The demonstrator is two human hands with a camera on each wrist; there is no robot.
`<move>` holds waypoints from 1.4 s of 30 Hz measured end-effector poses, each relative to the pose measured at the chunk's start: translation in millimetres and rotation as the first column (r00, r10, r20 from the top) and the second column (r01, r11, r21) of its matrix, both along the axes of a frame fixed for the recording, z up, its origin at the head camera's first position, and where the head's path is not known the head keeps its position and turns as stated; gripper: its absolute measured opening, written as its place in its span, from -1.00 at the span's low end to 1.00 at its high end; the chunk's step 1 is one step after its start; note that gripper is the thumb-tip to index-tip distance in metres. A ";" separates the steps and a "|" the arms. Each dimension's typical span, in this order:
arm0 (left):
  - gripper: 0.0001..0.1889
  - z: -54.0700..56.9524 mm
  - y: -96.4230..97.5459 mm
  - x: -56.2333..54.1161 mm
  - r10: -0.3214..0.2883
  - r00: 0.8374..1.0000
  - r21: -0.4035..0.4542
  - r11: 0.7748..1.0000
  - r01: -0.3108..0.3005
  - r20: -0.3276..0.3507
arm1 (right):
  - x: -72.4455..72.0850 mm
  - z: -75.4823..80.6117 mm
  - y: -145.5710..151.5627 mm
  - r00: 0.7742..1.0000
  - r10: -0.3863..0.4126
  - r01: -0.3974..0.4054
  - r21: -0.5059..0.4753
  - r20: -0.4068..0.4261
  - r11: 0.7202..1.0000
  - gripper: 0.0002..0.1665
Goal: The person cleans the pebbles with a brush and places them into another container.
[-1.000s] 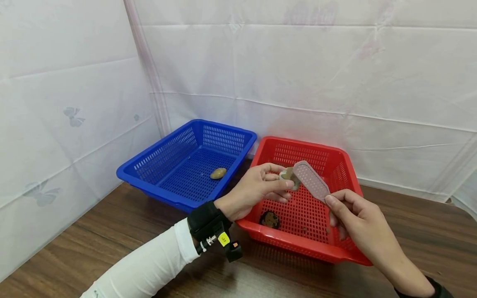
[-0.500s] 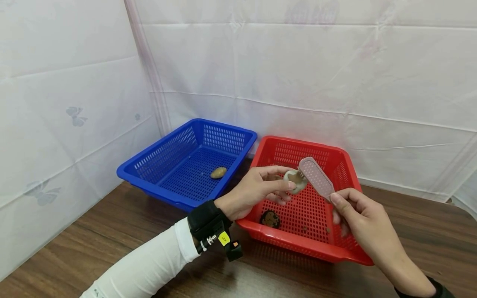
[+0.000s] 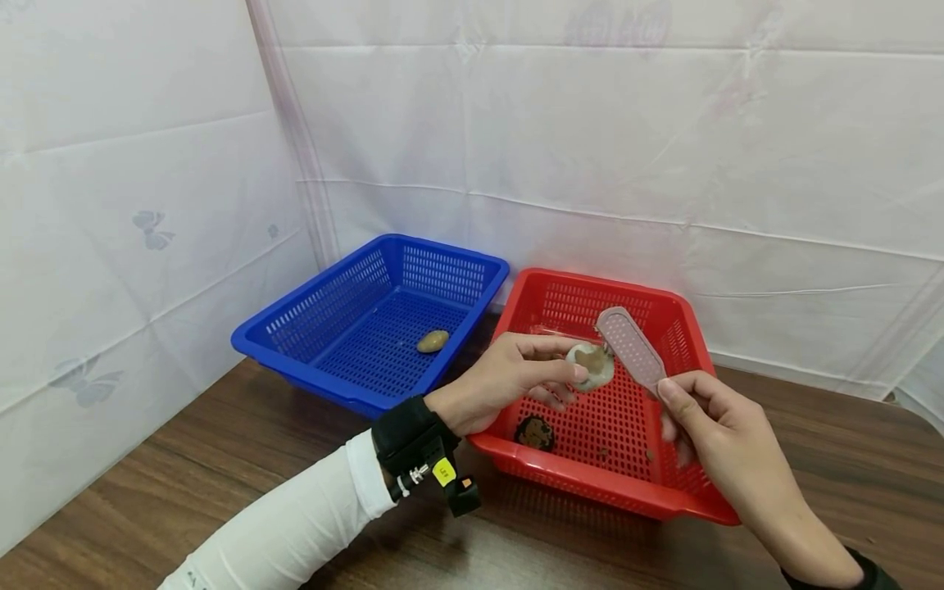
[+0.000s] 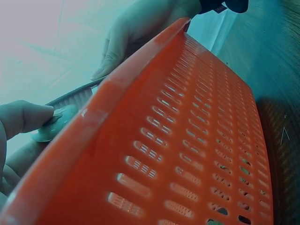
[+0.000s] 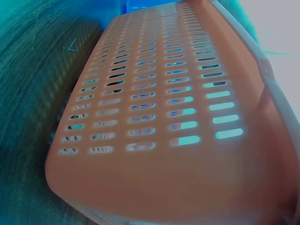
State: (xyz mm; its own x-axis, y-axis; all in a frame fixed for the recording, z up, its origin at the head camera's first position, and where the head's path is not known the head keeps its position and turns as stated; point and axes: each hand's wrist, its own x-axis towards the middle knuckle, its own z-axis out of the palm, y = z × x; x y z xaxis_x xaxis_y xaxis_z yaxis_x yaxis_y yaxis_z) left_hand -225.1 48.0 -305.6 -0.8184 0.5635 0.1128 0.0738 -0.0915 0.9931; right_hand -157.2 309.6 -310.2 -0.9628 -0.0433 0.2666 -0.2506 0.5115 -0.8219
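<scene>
My left hand (image 3: pixel 509 373) pinches a pale grey-green egg (image 3: pixel 601 375) with a brown patch of coating, over the red basket (image 3: pixel 583 471). Between thumb and fingers, my right hand (image 3: pixel 719 426) grips the handle end of a pink brush (image 3: pixel 630 348) with a dotted back. The brush head is right at the egg's far side, its bristles mostly hidden. In the left wrist view, the egg (image 4: pixel 58 123) and brush (image 4: pixel 70 97) show beyond the basket rim. A dark, brown-speckled round lump (image 3: pixel 534 434) lies in the red basket, with small brown crumbs.
To the left of the red basket stands a blue basket (image 3: pixel 302 369) holding one yellowish-brown egg-shaped piece (image 3: pixel 432 341). Both baskets rest on a wooden table (image 3: pixel 243 467). White patterned cloth (image 3: pixel 590 147) hangs behind and at the left.
The egg has shifted slightly right and turned, showing more of its pale shell. The brush and right hand have moved a little right, the brush head also rising. The baskets have stayed put.
</scene>
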 end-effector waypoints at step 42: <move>-0.57 0.4 -0.1 1.3 -0.011 1.000 0.010 1.000 0.011 0.005 | -0.4 -1.4 1.4 1.000 -0.026 0.027 -0.037 0.015 0.999 -0.62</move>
State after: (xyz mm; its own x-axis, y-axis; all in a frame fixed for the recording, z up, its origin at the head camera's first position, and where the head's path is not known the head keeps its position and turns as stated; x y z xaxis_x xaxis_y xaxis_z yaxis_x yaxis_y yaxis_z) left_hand -223.8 47.9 -305.2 -0.8126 0.5716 0.1138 0.0673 -0.1019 0.9925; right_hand -157.5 311.0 -311.6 -0.9674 -0.0077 0.2532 -0.2248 0.4865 -0.8442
